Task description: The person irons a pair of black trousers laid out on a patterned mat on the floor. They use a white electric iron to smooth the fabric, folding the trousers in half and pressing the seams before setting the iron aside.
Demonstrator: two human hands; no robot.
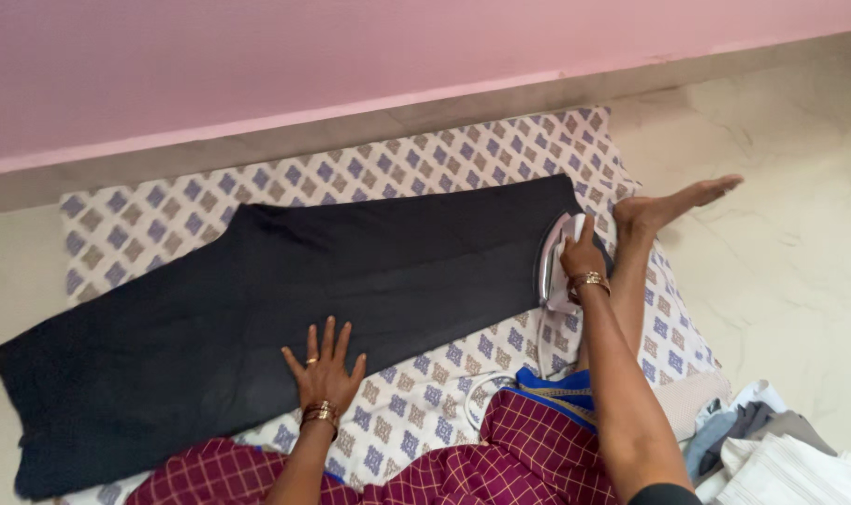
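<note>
Step in hand: pressing the dark garment (285, 299), which lies flat across the patterned sheet (145, 210) on the floor, along the pink wall (351, 65).

Left end of the garment reaches the sheet's left edge, cloth looks smooth there (a few soft folds, hard to judge).

Left hand (324, 374): released, fingers spread, palm flat on the garment's near edge. It holds nothing, it just pins the cloth down.

A white cord (486, 383) loops on the sheet by the person's checked maroon clothing (528, 449) and runs up toward the iron.

Right hand (583, 254): closed around the handle of the white iron (558, 266), which sits at the garment's right end, partly over the edge.

Person's foot (673, 204) rests just beside the iron, on the sheet's right edge. Folded light clothes (781, 458) are stacked at bottom right, well apart.

Judgement: mid-pass, iron at the far right. A next stroke calls for the left palm keeping tension, cord kept off the cloth, iron kept away from the foot.
</note>
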